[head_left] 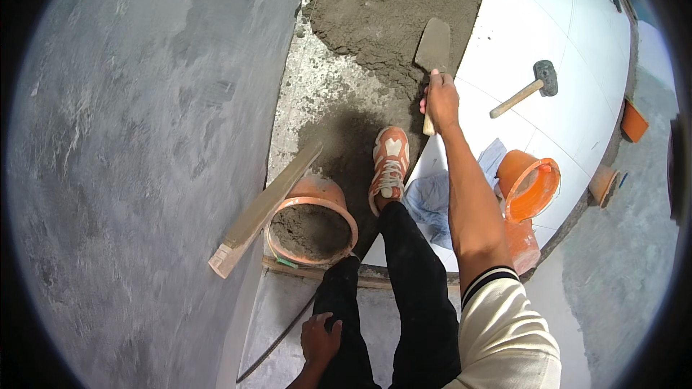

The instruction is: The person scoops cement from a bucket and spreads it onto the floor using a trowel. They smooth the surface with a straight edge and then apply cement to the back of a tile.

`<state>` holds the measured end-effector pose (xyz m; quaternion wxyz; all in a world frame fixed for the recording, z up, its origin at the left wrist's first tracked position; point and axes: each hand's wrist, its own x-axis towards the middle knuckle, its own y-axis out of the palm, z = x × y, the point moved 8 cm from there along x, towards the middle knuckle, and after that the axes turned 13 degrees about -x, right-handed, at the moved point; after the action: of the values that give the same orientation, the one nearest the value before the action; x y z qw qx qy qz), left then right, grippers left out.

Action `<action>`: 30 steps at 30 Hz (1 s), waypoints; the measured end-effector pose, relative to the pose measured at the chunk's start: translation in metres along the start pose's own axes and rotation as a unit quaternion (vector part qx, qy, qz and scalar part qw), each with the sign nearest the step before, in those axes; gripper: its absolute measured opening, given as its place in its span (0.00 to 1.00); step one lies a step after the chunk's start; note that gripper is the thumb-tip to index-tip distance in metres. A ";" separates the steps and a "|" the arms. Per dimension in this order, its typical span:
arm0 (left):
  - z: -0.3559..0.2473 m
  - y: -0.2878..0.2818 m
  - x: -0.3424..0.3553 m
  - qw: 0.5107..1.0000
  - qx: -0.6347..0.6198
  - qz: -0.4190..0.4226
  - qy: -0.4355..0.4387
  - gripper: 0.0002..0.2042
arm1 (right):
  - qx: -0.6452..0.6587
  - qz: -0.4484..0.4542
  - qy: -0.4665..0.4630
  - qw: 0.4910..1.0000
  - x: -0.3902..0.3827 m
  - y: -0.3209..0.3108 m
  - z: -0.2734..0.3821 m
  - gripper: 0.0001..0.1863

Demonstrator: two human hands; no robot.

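My right hand [442, 101] is wrapped round the wooden handle of a trowel [434, 45]. The trowel's mortar-smeared blade lies over the right edge of a bed of wet grey mortar [393, 7], beside white tiles. My left hand [321, 338] rests on my left leg near the knee, with nothing in it and the thumb apart from the fingers. Just ahead of that knee stands an orange bucket [349, 225] holding grey mortar [310, 232]. A long mortar-coated wooden board [267, 205] leans across the bucket's left rim.
A grey plastered wall [144, 137] rises on the left. On the white tiles [522, 50] lie a rubber mallet [546, 79], a blue-grey cloth [430, 202] and a tipped orange bucket [528, 184]. My shoe [391, 162] stands beside the tile edge. More orange containers [634, 121] sit at the far right.
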<state>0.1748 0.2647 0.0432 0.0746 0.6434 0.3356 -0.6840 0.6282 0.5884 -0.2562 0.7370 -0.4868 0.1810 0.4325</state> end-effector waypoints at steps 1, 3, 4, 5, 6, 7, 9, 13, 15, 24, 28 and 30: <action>-0.002 0.002 0.003 1.000 0.005 0.004 0.008 0.20 | 0.035 0.002 -0.004 0.999 0.016 -0.005 0.005 0.24; -0.005 0.002 0.003 1.000 0.010 0.015 0.006 0.20 | 0.006 0.031 -0.035 0.999 0.029 -0.002 0.015 0.24; -0.008 -0.001 0.004 1.000 0.007 0.020 0.000 0.20 | -0.057 0.057 -0.066 0.995 0.027 0.008 0.023 0.25; -0.011 -0.006 0.007 1.000 0.003 0.018 -0.007 0.20 | -0.116 0.118 -0.086 0.983 0.018 0.023 0.038 0.24; -0.011 -0.010 0.009 1.000 -0.010 0.007 0.003 0.21 | -0.113 0.158 -0.123 0.973 0.012 0.034 0.048 0.25; -0.006 -0.014 0.009 1.000 -0.023 -0.004 0.013 0.21 | -0.072 0.133 -0.121 0.981 0.015 0.030 0.057 0.24; -0.007 -0.023 0.016 0.998 -0.050 -0.014 0.038 0.21 | 0.032 0.055 -0.081 0.995 0.044 0.006 0.052 0.22; -0.015 -0.035 0.035 0.995 -0.081 -0.019 0.057 0.22 | 0.128 -0.002 -0.040 0.991 0.117 -0.040 0.062 0.21; -0.020 -0.034 0.036 0.997 -0.062 -0.017 0.048 0.22 | 0.038 0.014 -0.059 0.997 0.108 -0.021 0.081 0.22; -0.017 -0.032 0.034 0.998 -0.042 -0.005 0.037 0.22 | 0.011 0.023 -0.101 0.995 0.111 -0.032 0.101 0.25; -0.030 -0.036 0.038 0.999 -0.020 0.007 0.029 0.23 | -0.114 0.071 -0.140 0.981 0.125 -0.024 0.107 0.25; -0.034 -0.034 0.035 1.000 -0.012 0.011 0.023 0.23 | -0.233 0.073 -0.239 0.940 0.099 0.004 0.097 0.25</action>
<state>0.1795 0.3208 0.0248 0.0821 0.6619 0.3378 -0.6640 0.6659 0.7195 -0.2818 0.5908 -0.5130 -0.0711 0.6187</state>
